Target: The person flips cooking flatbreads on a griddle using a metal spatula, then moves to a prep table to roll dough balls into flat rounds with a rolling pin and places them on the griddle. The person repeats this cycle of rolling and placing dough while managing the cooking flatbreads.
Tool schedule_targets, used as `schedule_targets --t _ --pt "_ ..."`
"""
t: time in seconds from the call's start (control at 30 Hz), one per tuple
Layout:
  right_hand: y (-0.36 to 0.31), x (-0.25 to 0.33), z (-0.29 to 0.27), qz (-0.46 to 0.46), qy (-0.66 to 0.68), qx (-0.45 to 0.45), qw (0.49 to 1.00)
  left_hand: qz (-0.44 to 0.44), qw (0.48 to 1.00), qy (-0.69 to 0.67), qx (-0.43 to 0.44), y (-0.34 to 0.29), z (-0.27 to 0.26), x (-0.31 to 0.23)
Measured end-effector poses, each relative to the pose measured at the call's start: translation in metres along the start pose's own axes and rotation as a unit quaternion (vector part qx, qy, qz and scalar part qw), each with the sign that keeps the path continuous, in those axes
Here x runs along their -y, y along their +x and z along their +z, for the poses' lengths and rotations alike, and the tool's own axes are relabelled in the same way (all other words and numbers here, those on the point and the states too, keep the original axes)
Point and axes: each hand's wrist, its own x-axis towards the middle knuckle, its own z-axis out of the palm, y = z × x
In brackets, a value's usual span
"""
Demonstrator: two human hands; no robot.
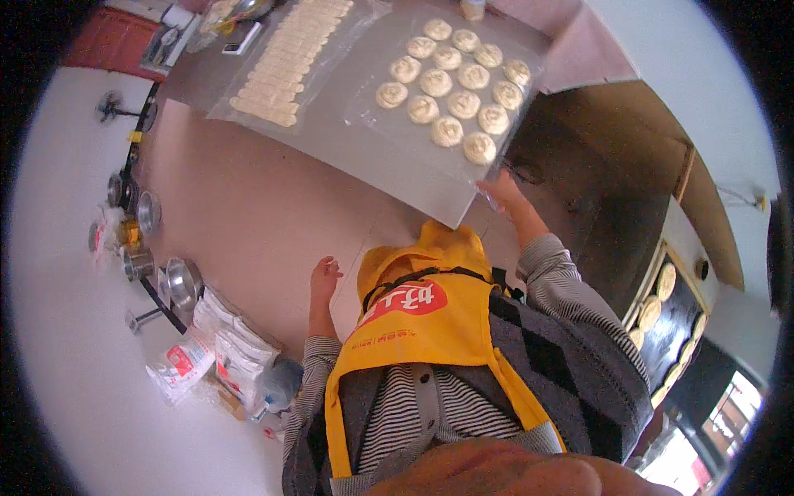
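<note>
My right hand [506, 193] is at the near right corner of the grey table [422, 186], its fingers closed on the edge of a clear plastic sheet [368, 116]. Round, coiled dough pieces [435, 82] lie in rows on that sheet. My left hand [324, 274] hangs in the air left of my yellow apron [430, 331], away from the table. Its fingers are loosely bent, and nothing shows in them. Farther left on the table, a long row of flat dough strips [285, 62] rests on another plastic sheet.
At the right stands a griddle [662, 318] with flat rounds on it. Metal bowls [184, 283], white sacks [240, 347] and a large water bottle [283, 382] are along the left wall. A phone [242, 38] lies on the table's far left.
</note>
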Motion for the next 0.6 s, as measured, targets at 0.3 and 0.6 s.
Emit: schedule_targets --t 0.3,0.6 --pt "-0.004 -0.02 0.008 0.064 0.143 -0.034 0.987 0.069 0.986 0.122 0.088 0.11 0.01 -0.155" --pt "0.006 0.086 -0.075 -0.084 0.116 -0.425 0.894 0.289 0.905 0.259 0.177 0.268 0.044 -0.293"
